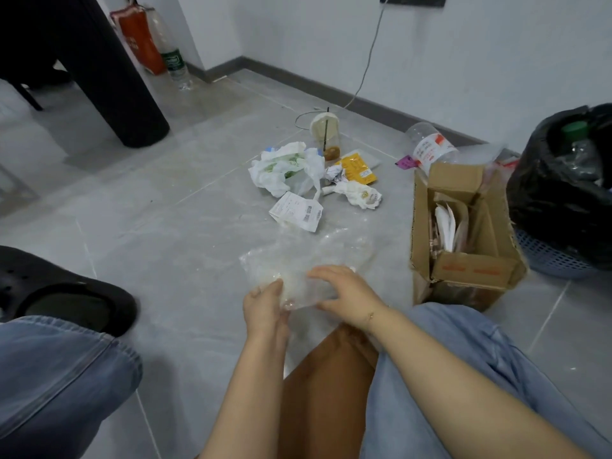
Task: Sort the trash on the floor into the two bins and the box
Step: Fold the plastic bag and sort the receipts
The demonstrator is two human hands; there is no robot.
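Observation:
Both of my hands hold a clear plastic bag point(298, 256) low over the floor in front of my knees. My left hand point(265, 306) pinches its near edge and my right hand point(344, 293) grips it from the right. Beyond it lies a pile of trash: a receipt point(296, 212), a crumpled white plastic bag point(286, 168), a yellow packet point(359, 168), a crumpled wrapper point(361, 195) and a tipped cup with a straw point(326, 134). The cardboard box point(463, 230) stands to the right with paper inside. A bin lined with a black bag point(563, 193) is at the far right.
A clear bottle point(430, 147) lies behind the box. At the back left stand an orange bag point(140, 38) and a bottle with a green label point(172, 51). A dark round column point(109, 67) is at the left. A white cable point(367, 61) hangs down the wall.

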